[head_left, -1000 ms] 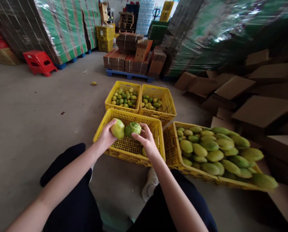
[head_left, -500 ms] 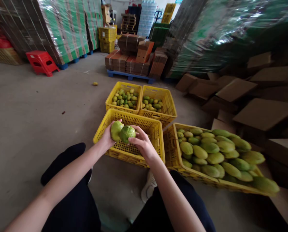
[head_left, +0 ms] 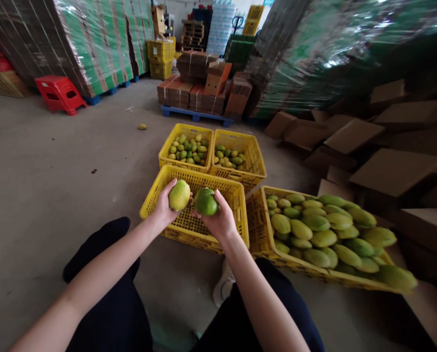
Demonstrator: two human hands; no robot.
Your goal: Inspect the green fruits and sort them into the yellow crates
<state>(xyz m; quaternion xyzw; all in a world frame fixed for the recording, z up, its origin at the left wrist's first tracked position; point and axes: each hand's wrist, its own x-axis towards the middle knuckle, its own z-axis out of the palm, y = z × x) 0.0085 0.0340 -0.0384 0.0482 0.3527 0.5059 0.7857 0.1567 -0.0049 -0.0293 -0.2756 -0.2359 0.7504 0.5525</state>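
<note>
My left hand (head_left: 167, 204) is closed around a yellow-green papaya (head_left: 179, 195), its rounded end facing up. My right hand (head_left: 220, 215) grips a darker green papaya (head_left: 206, 202) from the right and below, the thumb on its upper side. A small gap separates the two fruits. Both are held over a yellow slatted crate (head_left: 189, 237) on the floor in front of me. To the right, another yellow crate (head_left: 258, 225) is heaped with longer-looking green and yellow papayas (head_left: 323, 238).
Two yellow crates (head_left: 185, 165) (head_left: 257, 168) with similar fruit stand just beyond. Flattened cartons (head_left: 392, 171) pile up at right. Farther back are a blue pallet (head_left: 196, 115) with bundled cardboard and a red stool (head_left: 59, 93). One yellow fruit (head_left: 142, 126) lies on the floor.
The two papayas have moved apart. My right hand has turned its fruit so a darker green side shows, and its palm now faces more upward. My left hand has tilted its papaya.
</note>
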